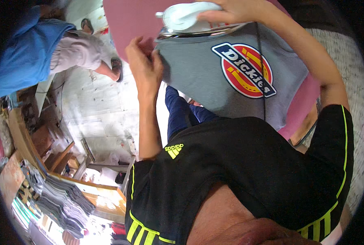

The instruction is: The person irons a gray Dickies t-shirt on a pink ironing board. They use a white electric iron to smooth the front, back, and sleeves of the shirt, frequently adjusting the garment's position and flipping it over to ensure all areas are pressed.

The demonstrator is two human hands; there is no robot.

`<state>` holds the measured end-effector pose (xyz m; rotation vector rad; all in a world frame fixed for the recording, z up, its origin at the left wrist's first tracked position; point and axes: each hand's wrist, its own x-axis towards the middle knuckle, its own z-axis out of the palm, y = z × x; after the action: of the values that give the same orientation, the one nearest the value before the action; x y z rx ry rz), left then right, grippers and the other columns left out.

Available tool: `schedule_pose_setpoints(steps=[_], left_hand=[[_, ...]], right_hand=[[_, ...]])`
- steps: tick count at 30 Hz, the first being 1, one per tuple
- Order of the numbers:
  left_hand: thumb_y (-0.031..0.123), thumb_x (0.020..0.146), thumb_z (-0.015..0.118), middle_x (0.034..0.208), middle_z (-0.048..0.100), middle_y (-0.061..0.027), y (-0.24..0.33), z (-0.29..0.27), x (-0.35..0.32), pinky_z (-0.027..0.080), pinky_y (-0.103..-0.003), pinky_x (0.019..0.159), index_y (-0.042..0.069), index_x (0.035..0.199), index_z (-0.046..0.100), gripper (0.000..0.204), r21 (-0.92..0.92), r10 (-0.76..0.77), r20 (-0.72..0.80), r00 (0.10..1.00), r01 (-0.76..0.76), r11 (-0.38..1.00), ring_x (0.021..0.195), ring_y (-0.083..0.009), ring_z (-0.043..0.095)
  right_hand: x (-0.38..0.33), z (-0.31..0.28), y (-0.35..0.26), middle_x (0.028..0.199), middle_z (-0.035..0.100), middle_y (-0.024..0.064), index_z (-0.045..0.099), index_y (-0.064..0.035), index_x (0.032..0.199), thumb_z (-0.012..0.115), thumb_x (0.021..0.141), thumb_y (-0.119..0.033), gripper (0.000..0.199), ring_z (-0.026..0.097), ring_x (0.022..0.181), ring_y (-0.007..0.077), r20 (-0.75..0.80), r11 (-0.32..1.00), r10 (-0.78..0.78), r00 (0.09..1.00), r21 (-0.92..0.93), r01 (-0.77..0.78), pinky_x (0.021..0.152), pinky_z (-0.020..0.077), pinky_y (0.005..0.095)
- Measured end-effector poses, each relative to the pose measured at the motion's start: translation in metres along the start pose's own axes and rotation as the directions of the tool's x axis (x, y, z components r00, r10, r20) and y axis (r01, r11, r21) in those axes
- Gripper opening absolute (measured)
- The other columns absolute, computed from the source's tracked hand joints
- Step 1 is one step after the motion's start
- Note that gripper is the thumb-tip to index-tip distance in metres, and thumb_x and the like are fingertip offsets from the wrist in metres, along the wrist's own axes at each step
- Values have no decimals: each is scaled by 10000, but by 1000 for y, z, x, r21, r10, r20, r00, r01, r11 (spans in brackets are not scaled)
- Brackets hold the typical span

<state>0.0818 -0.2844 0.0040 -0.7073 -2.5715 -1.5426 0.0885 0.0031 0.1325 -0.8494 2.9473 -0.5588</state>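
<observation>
A grey shirt (198, 77) with a round red-yellow-blue emblem (244, 70) is spread over the pink board (129, 18); its edge is pinched by the left hand (143, 61), and the white iron (186, 17) on it is gripped by the right hand (231, 10).

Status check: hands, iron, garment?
Right hand grips white iron on grey garment. Left hand pins its edge. Cord crosses the print.

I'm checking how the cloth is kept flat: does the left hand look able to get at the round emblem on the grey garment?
Probably yes. The left hand pins the grey garment's edge, with bare cloth between it and the emblem; the iron sits further up.
</observation>
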Motion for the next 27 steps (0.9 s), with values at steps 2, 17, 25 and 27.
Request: schedule_pose_setpoints(steps=[2, 17, 25, 27], left_hand=[[-41, 855, 602, 1038, 540, -160, -11, 7, -6, 489, -368, 842, -40, 1206, 482, 371, -187, -8, -152, 988, -21, 982, 909, -263, 603], [572, 835, 666, 1367, 488, -270, 169, 212, -97, 294, -630, 1067, 25, 1370, 484, 786, -431, 789, 471, 395, -678, 596, 1301, -479, 415], [454, 897, 638, 1352, 536, -188, 180, 219, -93, 318, -599, 1051, 70, 1356, 514, 611, -550, 801, 506, 319, -596, 585, 1277, -409, 462], [474, 903, 621, 1429, 467, -201, 165, 216, -50, 300, -608, 1072, 74, 1376, 506, 630, -269, 735, 500, 458, -725, 634, 1337, -423, 404]], right_hand=[[12, 6, -2, 694, 629, 226, 592, -53, 828, 659, 879, -403, 360, 632, 663, 437, -23, 1000, -13, 1000, 1, 13, 600, 489, 503], [-182, -112, -55, 744, 657, 56, 649, -13, 934, 604, 957, -308, 300, 634, 643, 125, -344, 507, 858, 381, 452, -734, 594, 536, 290], [-341, -75, -70, 801, 672, 128, 642, -8, 1067, 575, 975, -392, 400, 636, 716, 214, -461, 423, 836, 297, 198, -884, 661, 494, 365], [-350, -56, -61, 812, 663, 104, 651, -22, 1118, 571, 980, -433, 440, 604, 722, 174, -437, 391, 863, 253, 261, -883, 680, 489, 340]])
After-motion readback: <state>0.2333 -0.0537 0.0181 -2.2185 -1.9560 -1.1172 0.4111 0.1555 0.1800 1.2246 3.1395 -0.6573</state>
